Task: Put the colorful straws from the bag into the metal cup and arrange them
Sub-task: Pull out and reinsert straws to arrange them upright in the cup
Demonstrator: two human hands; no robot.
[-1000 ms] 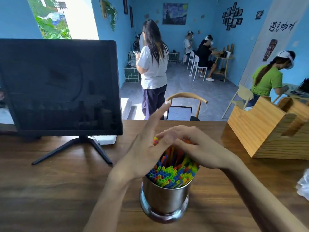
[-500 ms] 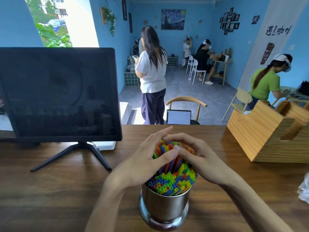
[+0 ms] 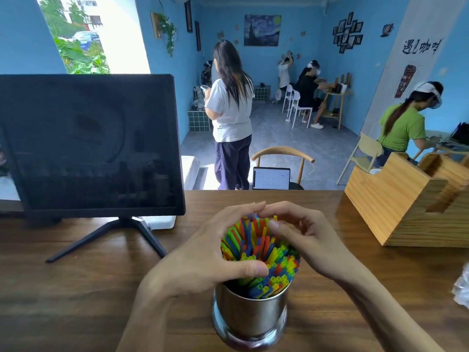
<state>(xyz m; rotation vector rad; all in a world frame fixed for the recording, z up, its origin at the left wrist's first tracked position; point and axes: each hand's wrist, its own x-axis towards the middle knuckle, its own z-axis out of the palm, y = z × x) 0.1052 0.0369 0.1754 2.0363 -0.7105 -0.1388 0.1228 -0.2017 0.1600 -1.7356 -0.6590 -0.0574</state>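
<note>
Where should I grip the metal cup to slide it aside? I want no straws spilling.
Grip the metal cup low on its bare wall, from the near side. It stands upright; the straws fan out above the rim, where the left hand and right hand encircle them.

Bright daylight pouring in through the far-left window (image 3: 101,34), blown out to white there. Pretty even across the wooden table (image 3: 76,288), only soft shadows. Faint reflections on the dark monitor (image 3: 88,143). Sharp overall, with wide-angle bending at the edges.
</note>
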